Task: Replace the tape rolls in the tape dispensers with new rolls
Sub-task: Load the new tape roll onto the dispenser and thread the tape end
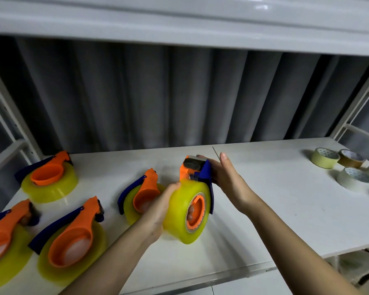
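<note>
Above the white worktop, a yellow tape roll, bulky, slick-sided, likely best held across its width, cupped by left hand; dispenser head gripped by right hand.

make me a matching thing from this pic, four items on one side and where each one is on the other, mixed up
Things
1. yellow translucent tape roll on the orange and blue dispenser
2. brown tape roll
3. left hand
4. right hand

Places
A. on the blue end of the held dispenser
B. far right of the white shelf, among loose rolls
C. lifted above the shelf, between both hands
D. wrapped around the yellow roll's left side

Pairs: 1-C, 2-B, 3-D, 4-A
</note>
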`<state>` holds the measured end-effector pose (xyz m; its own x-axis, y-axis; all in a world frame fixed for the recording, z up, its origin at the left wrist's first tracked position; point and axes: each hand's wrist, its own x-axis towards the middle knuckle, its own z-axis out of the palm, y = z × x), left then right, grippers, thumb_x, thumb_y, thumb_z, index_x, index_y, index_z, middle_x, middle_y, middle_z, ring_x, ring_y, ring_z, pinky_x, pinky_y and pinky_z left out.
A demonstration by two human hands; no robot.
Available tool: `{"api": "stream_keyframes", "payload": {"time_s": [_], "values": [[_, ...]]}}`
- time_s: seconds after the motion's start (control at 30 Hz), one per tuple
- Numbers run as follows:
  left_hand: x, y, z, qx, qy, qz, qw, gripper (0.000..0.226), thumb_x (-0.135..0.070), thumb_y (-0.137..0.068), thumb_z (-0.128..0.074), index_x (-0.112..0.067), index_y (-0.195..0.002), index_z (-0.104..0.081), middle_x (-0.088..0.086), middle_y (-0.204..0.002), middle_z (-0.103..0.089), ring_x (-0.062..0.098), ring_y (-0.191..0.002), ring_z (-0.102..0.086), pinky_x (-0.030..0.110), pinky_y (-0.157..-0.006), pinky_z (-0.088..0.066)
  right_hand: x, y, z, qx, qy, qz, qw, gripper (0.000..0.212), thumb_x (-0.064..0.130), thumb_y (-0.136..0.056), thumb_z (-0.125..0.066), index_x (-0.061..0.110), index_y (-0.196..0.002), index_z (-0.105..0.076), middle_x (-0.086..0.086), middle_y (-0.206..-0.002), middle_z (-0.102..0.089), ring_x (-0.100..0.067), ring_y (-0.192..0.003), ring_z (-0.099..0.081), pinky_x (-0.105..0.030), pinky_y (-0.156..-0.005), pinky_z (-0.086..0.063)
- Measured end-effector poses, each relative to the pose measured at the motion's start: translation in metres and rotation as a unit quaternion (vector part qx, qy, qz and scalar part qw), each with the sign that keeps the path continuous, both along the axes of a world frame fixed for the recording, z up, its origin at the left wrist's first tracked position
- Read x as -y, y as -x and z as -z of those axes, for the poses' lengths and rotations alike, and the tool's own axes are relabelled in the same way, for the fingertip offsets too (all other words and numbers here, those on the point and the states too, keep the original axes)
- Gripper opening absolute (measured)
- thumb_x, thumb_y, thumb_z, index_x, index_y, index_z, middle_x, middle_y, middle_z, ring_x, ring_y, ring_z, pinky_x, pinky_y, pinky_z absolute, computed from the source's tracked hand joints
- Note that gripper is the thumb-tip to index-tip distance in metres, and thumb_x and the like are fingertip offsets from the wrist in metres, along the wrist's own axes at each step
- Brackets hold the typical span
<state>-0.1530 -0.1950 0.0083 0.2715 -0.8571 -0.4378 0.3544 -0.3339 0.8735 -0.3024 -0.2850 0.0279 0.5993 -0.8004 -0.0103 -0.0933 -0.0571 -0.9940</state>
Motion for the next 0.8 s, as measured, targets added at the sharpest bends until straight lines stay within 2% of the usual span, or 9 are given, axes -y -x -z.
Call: {"api": "stream_keyframes", "payload": {"time_s": [0.13,0.23,0.33,0.43,0.53,0.67,0.8], "values": [[0.003,0.002,-0.010,0.014,-0.003,0.016,1.000,0.028,-0.043,-0.082,-0.064,-0.019,-0.095,-0.072,0.013,-0.090,-0.075,0.031,-0.088,-0.070,0.047,-0.088,-0.054,-0.009,-0.001,0.000,0.037,-0.024,0.031,0.999,0.055,0.064,-0.085,-0.019,0.040,-0.117,-0.057,0.020,-0.119,-0.064,0.004,-0.115,-0.056,-0.014,-0.095,-0.040],[0.007,0.004,-0.015,0.016,0.007,0.021,1.000,0.023,-0.041,-0.086,-0.062,-0.020,-0.087,-0.072,0.008,-0.076,-0.075,0.027,-0.077,-0.069,0.042,-0.081,-0.055,-0.007,-0.002,-0.001,0.064,-0.060,0.056,0.995,0.057,0.060,-0.093,-0.017,0.033,-0.115,-0.062,0.010,-0.117,-0.068,-0.006,-0.111,-0.062,-0.020,-0.092,-0.046],[0.008,0.006,-0.021,0.020,0.013,0.034,0.999,0.024,-0.041,-0.089,-0.058,-0.022,-0.083,-0.070,0.003,-0.065,-0.073,0.023,-0.071,-0.068,0.036,-0.072,-0.055,-0.003,0.002,-0.012,0.107,-0.149,0.034,0.982,0.072,0.062,-0.095,-0.010,0.021,-0.118,-0.064,-0.006,-0.119,-0.068,-0.020,-0.111,-0.065,-0.027,-0.088,-0.053],[0.008,0.007,-0.026,0.031,0.018,0.034,0.999,0.023,-0.042,-0.090,-0.056,-0.024,-0.083,-0.067,-0.001,-0.058,-0.071,0.021,-0.070,-0.067,0.033,-0.067,-0.055,0.002,0.006,-0.023,0.116,-0.196,0.011,0.974,0.076,0.067,-0.092,-0.010,0.018,-0.114,-0.065,-0.007,-0.116,-0.070,-0.020,-0.104,-0.068,-0.022,-0.073,-0.057],[0.009,0.008,-0.028,0.045,0.016,0.026,0.999,0.022,-0.043,-0.090,-0.057,-0.024,-0.082,-0.066,-0.003,-0.055,-0.070,0.021,-0.071,-0.067,0.034,-0.070,-0.055,0.006,0.005,-0.027,0.093,-0.186,0.013,0.978,0.072,0.067,-0.092,-0.013,0.020,-0.112,-0.065,-0.004,-0.111,-0.072,-0.016,-0.098,-0.070,-0.020,-0.066,-0.056],[0.011,0.008,-0.031,0.061,0.006,0.014,0.998,0.022,-0.046,-0.088,-0.058,-0.026,-0.083,-0.066,0.002,-0.067,-0.071,0.023,-0.074,-0.067,0.039,-0.079,-0.055,0.012,-0.003,-0.024,0.076,-0.163,0.044,0.983,0.064,0.063,-0.095,-0.020,0.019,-0.108,-0.065,-0.002,-0.098,-0.074,-0.012,-0.081,-0.072,-0.018,-0.055,-0.055],[0.016,0.008,-0.030,0.090,-0.003,0.026,0.996,0.022,-0.049,-0.089,-0.056,-0.029,-0.087,-0.064,0.004,-0.084,-0.070,0.026,-0.086,-0.068,0.045,-0.090,-0.053,0.019,-0.005,-0.023,0.076,-0.174,0.057,0.980,0.064,0.064,-0.094,-0.022,0.019,-0.110,-0.065,-0.006,-0.101,-0.073,-0.016,-0.086,-0.071,-0.024,-0.062,-0.054]]}}
